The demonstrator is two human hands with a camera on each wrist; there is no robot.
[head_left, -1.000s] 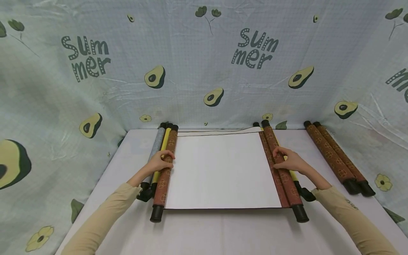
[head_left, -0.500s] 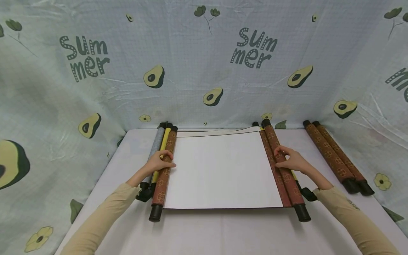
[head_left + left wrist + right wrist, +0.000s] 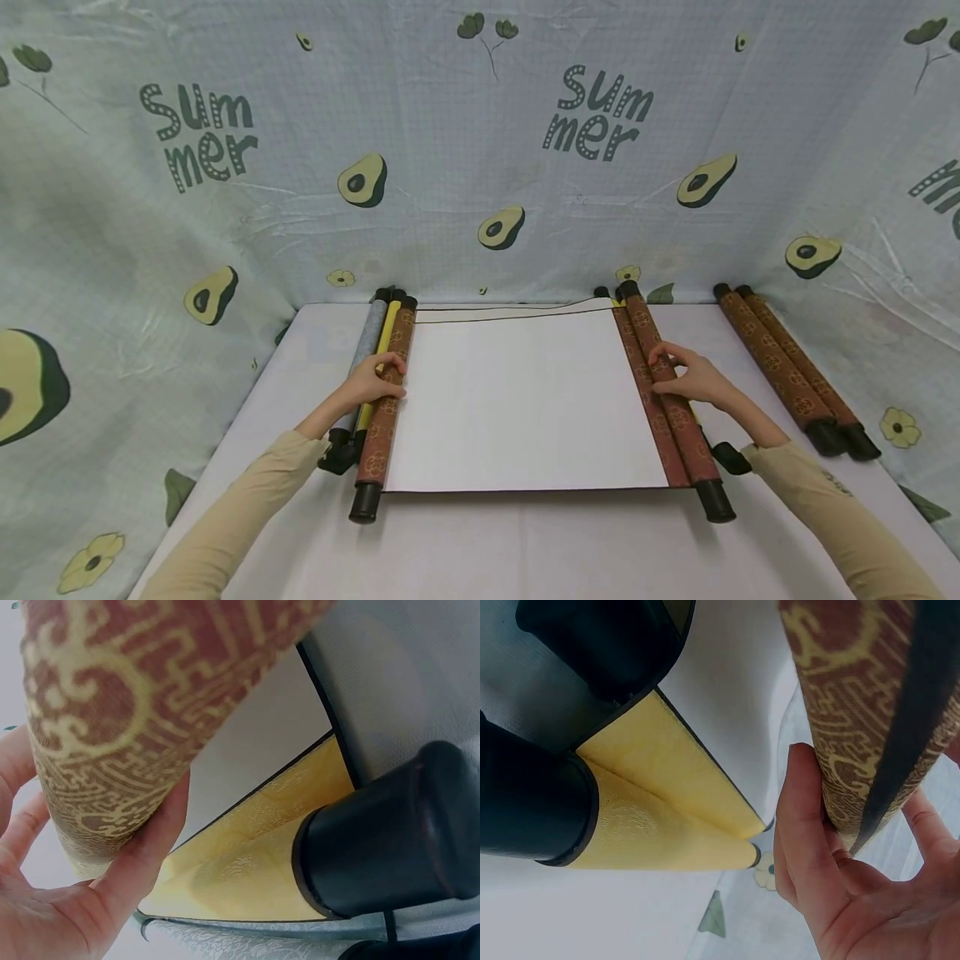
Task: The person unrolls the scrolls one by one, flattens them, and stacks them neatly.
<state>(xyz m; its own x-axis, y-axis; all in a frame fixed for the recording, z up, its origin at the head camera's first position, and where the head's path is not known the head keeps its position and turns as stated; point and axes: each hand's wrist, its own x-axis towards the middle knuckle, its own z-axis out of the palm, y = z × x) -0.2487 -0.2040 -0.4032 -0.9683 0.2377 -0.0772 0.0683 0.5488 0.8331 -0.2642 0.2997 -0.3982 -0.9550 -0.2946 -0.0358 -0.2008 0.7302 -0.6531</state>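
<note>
A reddish-brown patterned scroll with black end knobs lies partly unrolled, its white sheet (image 3: 517, 400) spread between two rollers. My left hand (image 3: 371, 383) grips the left roller (image 3: 380, 442), thumb on the inner side and fingers over the top. On the other side my right hand (image 3: 697, 379) holds the right roller (image 3: 688, 442) between thumb and fingers. Below the brown scroll lies a yellow scroll (image 3: 247, 877), whose rolled ends show beside both rollers. A grey scroll (image 3: 370, 329) sits just left of the yellow one. Both wrist views show the brown rollers raised above the yellow scroll.
Two rolled brown patterned scrolls (image 3: 780, 379) lie side by side at the right of the white table (image 3: 525, 550). A cloth with avocado prints (image 3: 501, 227) hangs behind and at both sides.
My right hand and the right roller have shifted slightly to the right, baring a little more of the brown border. The left hand stays on its roller, its thumb moving slightly.
</note>
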